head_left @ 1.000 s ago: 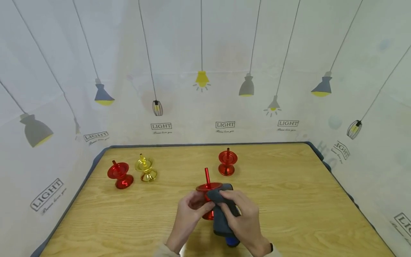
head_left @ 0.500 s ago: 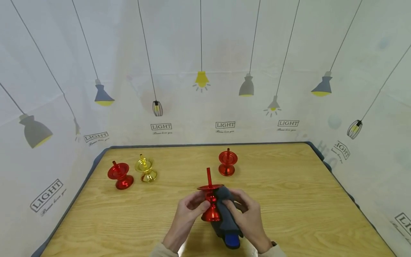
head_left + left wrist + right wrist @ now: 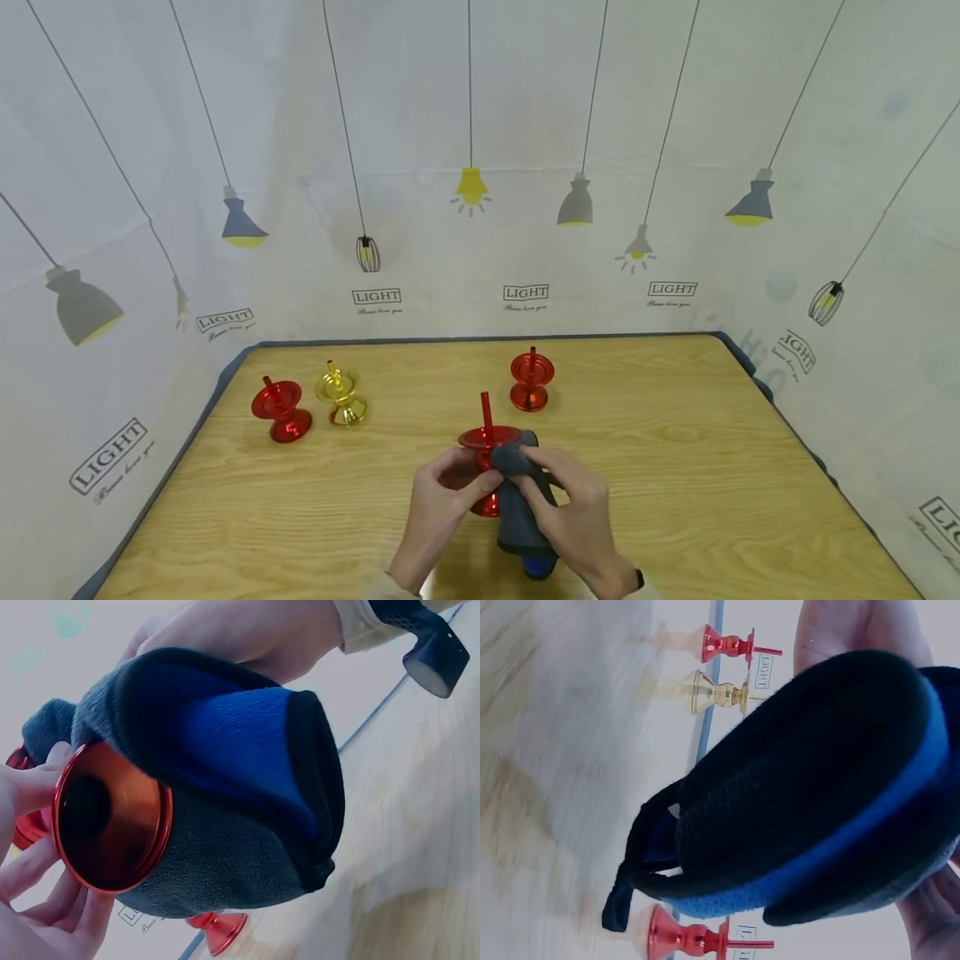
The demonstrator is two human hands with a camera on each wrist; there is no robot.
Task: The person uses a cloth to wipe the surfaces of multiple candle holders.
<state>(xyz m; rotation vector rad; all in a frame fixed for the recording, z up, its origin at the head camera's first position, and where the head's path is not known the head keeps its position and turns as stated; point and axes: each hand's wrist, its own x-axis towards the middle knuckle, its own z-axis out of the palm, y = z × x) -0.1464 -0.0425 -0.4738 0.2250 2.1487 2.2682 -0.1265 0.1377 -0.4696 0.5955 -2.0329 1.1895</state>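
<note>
Upright above the table, a red metallic candle holder [image 3: 486,505] has a wide dish and a thin spike at its top. My left hand [image 3: 442,497] grips its waist from the left. A dark grey cloth with a blue underside [image 3: 519,521] is pinched in my right hand [image 3: 583,508], pressed against the holder's right side and covering part of its stem. The left wrist view shows the round hollow underside of the candle holder [image 3: 131,825] with the cloth [image 3: 217,862] behind it. In the right wrist view the cloth [image 3: 795,787] hides the held candle holder.
Another red candle holder [image 3: 531,383] stands farther back, beyond the hands. At the back left are one more red candle holder [image 3: 281,408] and a gold one [image 3: 342,396]. A wood-grain table [image 3: 697,467] runs up to a printed cloth backdrop [image 3: 420,208].
Half a second ago the cloth was farther right, baring the holder's stem. Now the right hand has brought it left over the stem again. The standing candle holders stay put.
</note>
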